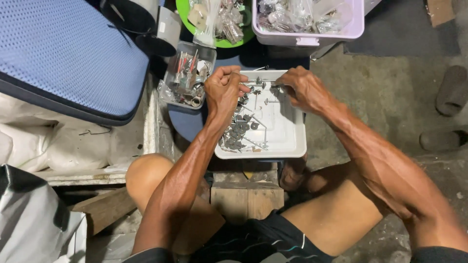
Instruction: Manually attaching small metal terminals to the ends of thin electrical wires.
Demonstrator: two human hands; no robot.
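Observation:
A white rectangular tray point(287, 141) rests in front of my knees and holds several small metal screws and washers point(241, 134), heaped mostly in its left half. My left hand point(224, 90) hovers over the tray's far left corner, fingers curled around a thin metal screw point(253, 84) that sticks out to the right. My right hand point(302, 87) is over the far right part of the tray, fingertips pinched at the other end of the same screw, near a small washer. Both forearms reach forward from my bent knees.
A clear plastic box of metal parts point(187, 75) stands left of the tray. Behind are a green bowl of small bags point(219, 22) and a lilac bin of bagged parts point(312, 19). A blue padded cushion point(63, 53) lies at the left, sandals point(451, 92) on the concrete at the right.

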